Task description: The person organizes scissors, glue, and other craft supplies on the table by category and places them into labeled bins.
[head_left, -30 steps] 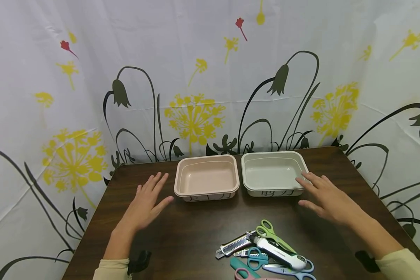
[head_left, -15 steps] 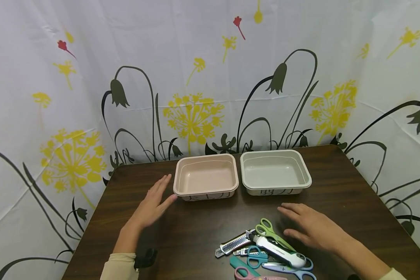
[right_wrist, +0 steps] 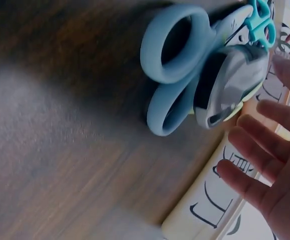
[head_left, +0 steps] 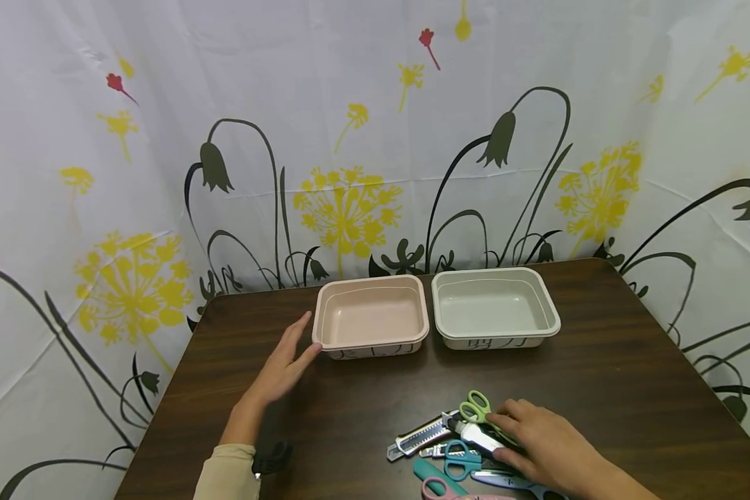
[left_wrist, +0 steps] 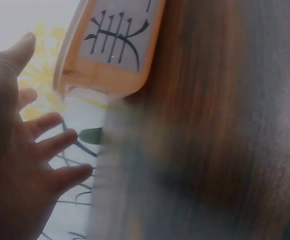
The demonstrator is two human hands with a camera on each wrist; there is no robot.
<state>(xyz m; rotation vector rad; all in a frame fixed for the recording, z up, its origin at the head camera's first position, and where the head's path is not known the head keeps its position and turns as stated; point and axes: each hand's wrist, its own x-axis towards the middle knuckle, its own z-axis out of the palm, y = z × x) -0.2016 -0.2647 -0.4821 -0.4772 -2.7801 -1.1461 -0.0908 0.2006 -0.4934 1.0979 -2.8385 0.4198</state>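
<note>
Dropping from beside the pile a half-second ago, the right hand (head_left: 540,441) now sits over the tools at the lower right of centre in the head view, its fingertips at the white utility knife (head_left: 478,436) and the lime-green scissors (head_left: 482,418). The work, I judge, is now at the pile and no tool is secured yet: the right wrist view shows the fingers loosely spread and pinching nothing, though whether they touch a tool I cannot tell. The left hand (head_left: 281,368), left of centre, has edged closer to the near-left corner of the pink tray (head_left: 373,317), fingers spread; contact there is unclear too. The 2 trays, pink and pale grey-green (head_left: 496,312), look like smooth, glossy plastic, rounded rectangles with rolled rims and bold black strokes on their walls. The knife has a thick, rounded body, grey and shiny at its rear end; the blue scissors (head_left: 500,478) have matt, oval loops. Beneath lies a dark, streaked wood-grain tabletop (head_left: 350,417); a softly creased flower-print curtain (head_left: 375,139) fills the upper frame.
</note>
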